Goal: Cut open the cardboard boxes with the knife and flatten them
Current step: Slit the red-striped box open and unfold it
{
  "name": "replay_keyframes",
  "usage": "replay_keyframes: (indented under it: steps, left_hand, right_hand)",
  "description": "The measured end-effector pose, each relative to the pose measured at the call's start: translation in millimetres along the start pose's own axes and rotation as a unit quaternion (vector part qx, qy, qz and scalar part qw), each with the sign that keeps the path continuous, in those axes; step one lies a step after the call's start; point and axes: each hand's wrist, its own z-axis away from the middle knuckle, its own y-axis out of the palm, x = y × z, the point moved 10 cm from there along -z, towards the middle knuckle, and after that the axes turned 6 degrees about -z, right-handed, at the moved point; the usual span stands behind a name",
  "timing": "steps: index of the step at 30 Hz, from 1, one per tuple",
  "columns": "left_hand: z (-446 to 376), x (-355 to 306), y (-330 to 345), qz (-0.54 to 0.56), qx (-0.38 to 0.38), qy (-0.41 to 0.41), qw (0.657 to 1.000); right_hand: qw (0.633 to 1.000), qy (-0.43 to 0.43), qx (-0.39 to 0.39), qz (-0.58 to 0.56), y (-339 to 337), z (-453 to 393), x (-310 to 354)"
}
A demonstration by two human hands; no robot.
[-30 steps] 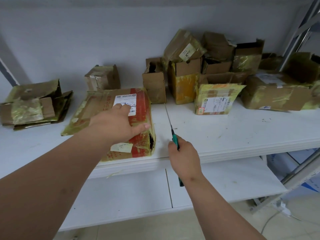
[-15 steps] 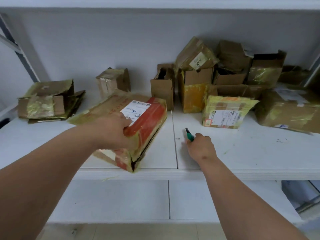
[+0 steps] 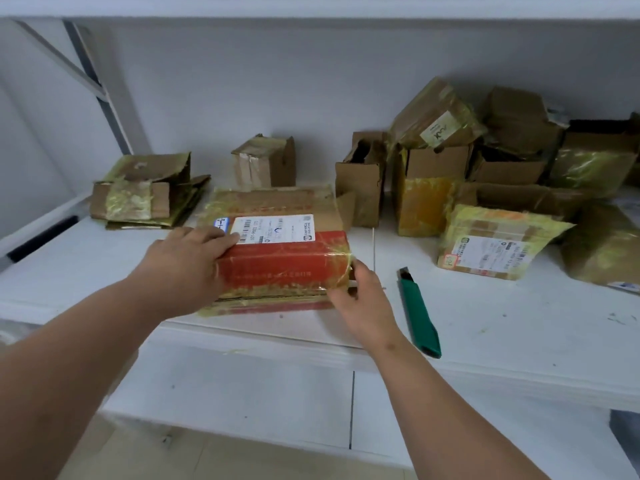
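With knife [image 3: 419, 311] lying on shelf [image 3: 519, 327] just right of it, both hands working red-taped box [image 3: 277, 251] near front edge: left hand [image 3: 188, 261] pressing flat on top, steadying; right hand [image 3: 360, 303] curling round right end, likely to collapse it.

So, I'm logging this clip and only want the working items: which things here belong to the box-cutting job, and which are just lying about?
Job in hand:
- red box, held by left hand and right hand
- green knife, lying on the shelf
- pile of uncut boxes
- flattened stack

Lying about:
- shelf frame brace
- lower shelf
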Motion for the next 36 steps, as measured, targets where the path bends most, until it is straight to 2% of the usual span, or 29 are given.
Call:
replay_keyframes:
  steps: [8,14,18,23,25,28,31,36]
  left_hand:
    - [5,-6,0,-0.033,-0.042,-0.012,0.998]
    - [7,-7,5,-0.060,-0.044,-0.009,0.997]
    - [8,0,6,-0.055,-0.029,-0.014,0.998]
    - [18,-6,6,-0.059,-0.073,0.007,0.996]
    - [19,-10,5,-0.023,-0.058,0.042,0.997]
    - [21,-7,-2,0.062,0.005,0.078,0.995]
    - [20,14,-16,0.198,0.033,0.029,0.979]
    - [13,37,-24,0.351,-0.026,-0.075,0.933]
  right_hand:
    - [0.996,0.025,-0.085,-0.024,6,3,-11]
    - [0.997,0.033,-0.072,-0.025,13,8,-18]
    - [0.999,-0.003,-0.051,0.013,17,20,-15]
    - [0.999,-0.009,-0.031,0.016,15,27,-11]
    - [0.999,0.000,-0.036,0.010,11,28,-11]
    - [0.999,0.025,-0.047,-0.010,8,27,-17]
    - [0.997,0.037,-0.062,0.002,7,27,-12]
    - [0.984,0.023,-0.152,0.086,1,24,12]
